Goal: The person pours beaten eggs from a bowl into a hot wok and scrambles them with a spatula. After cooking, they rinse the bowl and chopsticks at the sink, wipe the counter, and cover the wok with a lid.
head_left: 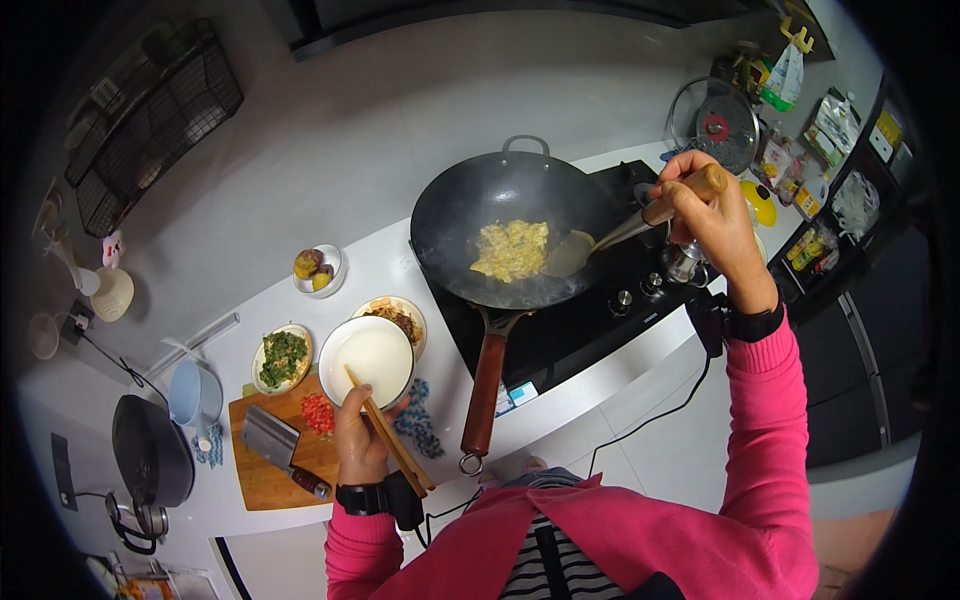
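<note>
The egg (512, 250) lies as one loose yellow mass at the bottom of the wok (440, 225), with faint steam around it. The spatula (568, 256) sits with its blade at the right edge of the egg; contact between the two cannot be confirmed. The right hand (706, 203) is closed around the wooden end of the spatula.

The wok rests on the black cooktop (625, 335), its handle (486, 390) directed toward the person. The left hand (360, 435) grips the white bowl (378, 350) by its near side and retains the chopsticks (398, 455), which reach over the rim into the bowl.

Step in hand, as judged: working the egg with the spatula. The next move calls for a low blade angle against the metal, and a steady bowl clear of the wok handle.

On the tabletop (385, 262), left of the wok, stands a plate (257, 370) of chopped greens. Nearer the person, the cutting board (262, 492) carries a cleaver (270, 436) and chopped red pieces (318, 414).
</note>
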`<action>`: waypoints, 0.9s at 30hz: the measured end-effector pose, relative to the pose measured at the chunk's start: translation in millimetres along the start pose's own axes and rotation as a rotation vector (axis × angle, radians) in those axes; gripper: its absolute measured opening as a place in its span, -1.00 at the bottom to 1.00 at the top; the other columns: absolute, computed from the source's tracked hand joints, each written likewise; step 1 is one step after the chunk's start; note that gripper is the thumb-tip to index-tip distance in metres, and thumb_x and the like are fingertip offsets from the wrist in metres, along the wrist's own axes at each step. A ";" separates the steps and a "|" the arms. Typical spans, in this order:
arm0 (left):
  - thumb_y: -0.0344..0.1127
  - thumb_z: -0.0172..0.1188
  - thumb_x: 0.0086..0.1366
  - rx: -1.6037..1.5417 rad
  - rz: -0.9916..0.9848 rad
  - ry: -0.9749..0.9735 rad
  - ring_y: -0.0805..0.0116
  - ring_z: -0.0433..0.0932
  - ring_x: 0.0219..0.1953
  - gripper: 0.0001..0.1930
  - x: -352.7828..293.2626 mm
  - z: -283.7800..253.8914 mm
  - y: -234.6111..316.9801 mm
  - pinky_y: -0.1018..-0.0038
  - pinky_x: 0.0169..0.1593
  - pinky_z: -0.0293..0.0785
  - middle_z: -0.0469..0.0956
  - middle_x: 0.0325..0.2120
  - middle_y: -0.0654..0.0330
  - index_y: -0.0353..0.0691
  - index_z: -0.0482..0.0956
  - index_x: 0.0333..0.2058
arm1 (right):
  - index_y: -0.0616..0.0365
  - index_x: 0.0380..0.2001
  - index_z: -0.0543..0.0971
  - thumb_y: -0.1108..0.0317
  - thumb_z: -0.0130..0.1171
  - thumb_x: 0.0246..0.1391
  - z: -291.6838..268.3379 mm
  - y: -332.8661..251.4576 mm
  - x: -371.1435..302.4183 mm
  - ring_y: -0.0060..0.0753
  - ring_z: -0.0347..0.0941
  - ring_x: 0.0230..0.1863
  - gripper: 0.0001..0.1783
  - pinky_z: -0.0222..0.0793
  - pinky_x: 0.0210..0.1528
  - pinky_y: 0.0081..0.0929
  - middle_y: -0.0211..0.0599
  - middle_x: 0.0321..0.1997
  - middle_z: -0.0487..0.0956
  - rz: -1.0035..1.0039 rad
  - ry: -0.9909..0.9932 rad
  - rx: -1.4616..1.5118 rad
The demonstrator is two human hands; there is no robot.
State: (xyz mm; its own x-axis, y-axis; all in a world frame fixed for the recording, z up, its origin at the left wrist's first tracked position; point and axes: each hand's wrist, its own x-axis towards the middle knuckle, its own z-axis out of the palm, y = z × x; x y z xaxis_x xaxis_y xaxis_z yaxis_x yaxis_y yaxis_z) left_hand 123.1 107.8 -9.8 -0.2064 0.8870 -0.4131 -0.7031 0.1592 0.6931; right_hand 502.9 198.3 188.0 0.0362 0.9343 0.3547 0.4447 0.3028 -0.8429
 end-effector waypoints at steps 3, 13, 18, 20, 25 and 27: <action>-0.38 0.07 0.14 0.010 0.007 0.008 0.07 0.48 -0.05 -0.49 -0.4 -0.3 -1.3 0.16 -0.15 0.56 0.41 -0.06 0.02 -0.30 0.24 0.10 | 0.18 -0.30 0.42 0.29 0.05 0.04 -4.1 1.0 4.4 -0.69 0.34 -0.69 -0.79 0.25 -0.67 -0.77 -0.31 -0.40 0.56 0.012 -0.009 -0.022; -0.38 0.06 0.12 0.062 0.023 0.008 0.04 0.49 -0.07 -0.46 1.1 -0.7 -5.4 0.14 -0.15 0.57 0.41 -0.06 -0.01 -0.31 0.21 0.11 | 0.17 -0.27 0.41 0.26 0.05 0.04 -8.9 9.4 12.7 -0.69 0.33 -0.72 -0.76 0.20 -0.70 -0.77 -0.30 -0.41 0.57 0.059 -0.019 0.008; -0.34 0.09 0.13 0.044 0.015 -0.004 0.00 0.48 -0.07 -0.46 3.0 -2.5 -6.6 0.21 -0.15 0.60 0.38 -0.06 -0.04 -0.34 0.20 0.09 | 0.15 -0.29 0.41 0.27 0.03 0.06 -15.4 22.6 20.7 -0.65 0.33 -0.76 -0.80 0.21 -0.74 -0.74 -0.33 -0.43 0.57 0.053 -0.018 0.043; -0.34 0.09 0.13 0.039 0.030 -0.021 -0.01 0.47 -0.07 -0.45 2.5 -3.1 -6.8 0.21 -0.14 0.59 0.38 -0.06 -0.04 -0.34 0.20 0.10 | 0.13 -0.31 0.41 0.30 0.01 0.08 -8.7 37.3 14.9 -0.64 0.36 -0.74 -0.85 0.25 -0.73 -0.74 -0.33 -0.41 0.57 0.078 -0.013 0.119; -0.37 0.06 0.13 0.026 0.031 0.016 0.02 0.49 -0.07 -0.47 2.5 -4.2 -4.8 0.16 -0.15 0.58 0.39 -0.06 -0.02 -0.32 0.21 0.10 | 0.16 -0.25 0.44 0.31 0.03 0.10 15.8 76.5 -5.8 -0.59 0.45 -0.64 -0.81 0.39 -0.61 -0.71 -0.27 -0.34 0.58 0.085 0.021 0.238; -0.39 0.05 0.13 0.019 0.024 0.032 0.03 0.50 -0.08 -0.48 2.0 -5.4 -3.7 0.14 -0.17 0.57 0.41 -0.06 -0.01 -0.32 0.23 0.09 | 0.17 -0.22 0.48 0.35 0.04 0.10 22.5 79.7 -6.8 -0.59 0.46 -0.61 -0.81 0.42 -0.57 -0.70 -0.30 -0.33 0.56 0.098 0.026 0.262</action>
State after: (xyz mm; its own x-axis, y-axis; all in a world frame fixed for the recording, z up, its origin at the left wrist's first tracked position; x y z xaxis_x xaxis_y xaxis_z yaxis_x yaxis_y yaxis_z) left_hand 121.6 106.7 -16.4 -0.2452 0.8764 -0.4145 -0.6844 0.1463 0.7143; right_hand 518.0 220.3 109.3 0.0918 0.9574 0.2737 0.1914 0.2528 -0.9484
